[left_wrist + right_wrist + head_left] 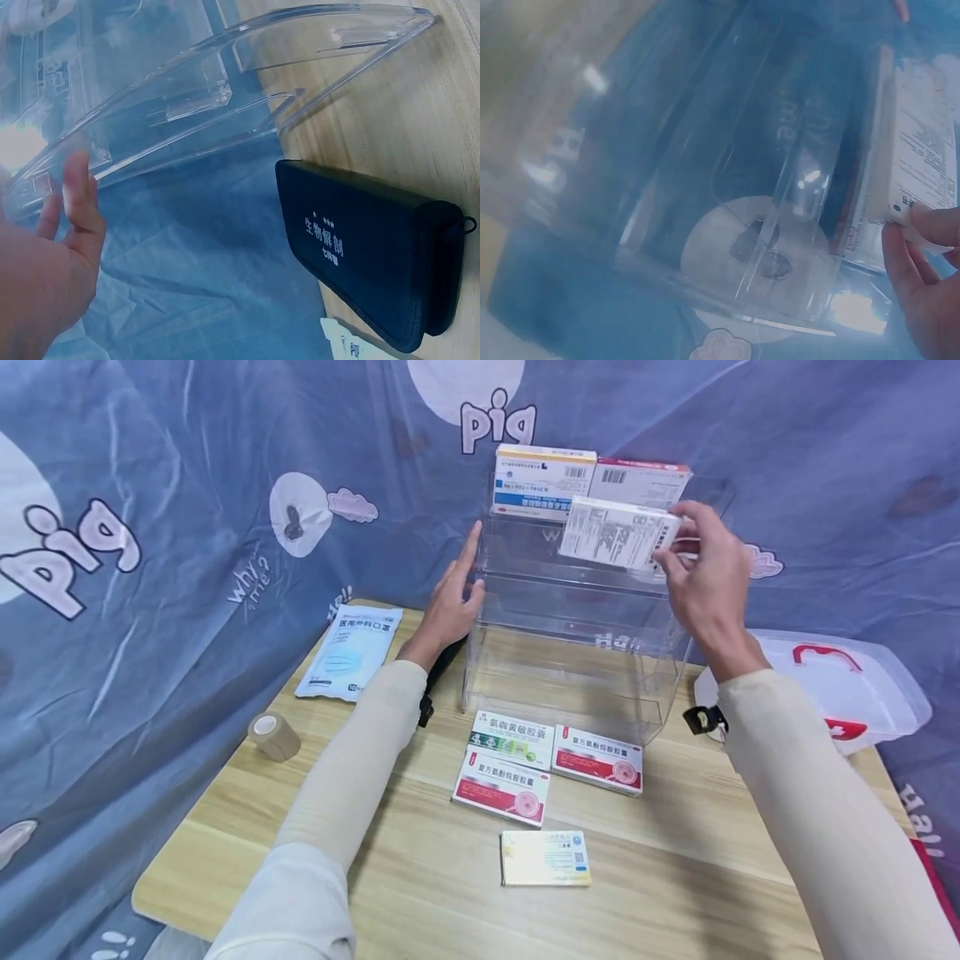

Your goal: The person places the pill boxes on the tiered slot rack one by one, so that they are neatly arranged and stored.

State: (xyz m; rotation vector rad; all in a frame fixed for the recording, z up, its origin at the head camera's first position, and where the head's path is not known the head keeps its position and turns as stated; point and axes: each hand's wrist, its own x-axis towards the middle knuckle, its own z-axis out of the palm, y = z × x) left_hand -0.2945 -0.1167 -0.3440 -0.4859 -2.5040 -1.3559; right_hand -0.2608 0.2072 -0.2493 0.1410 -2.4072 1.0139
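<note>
Two hands and one clear rack (pixel 570 583), head view. Left hand (pixel 450 610): fingers extended at the rack's left side, holding no box. Right hand (pixel 708 581): grip narrowed to a pinch on the right end of a white box (pixel 611 535), tilted before the rack's upper part. Top level: yellow-edged box (pixel 543 485) and red-edged box (pixel 641 487), side by side. Tabletop (pixel 420 877), in front: green-and-white box (pixel 513 739), two red-and-white boxes (pixel 597 760), pale yellow box (pixel 546 858). Judged step: shelving the white box; advisable to level it first and clear the red-edged box, just behind.

One left wrist view: raised fingers by the rack's clear side; dark case (pixel 360 247) apart from them. Advisable: light bracing only, since the rack looks easily shifted.

One right wrist view: thumb and fingers pinch the white box near one corner. Advisable: lower gently, releasing once its base is supported; intended shelf cannot be told.
</note>
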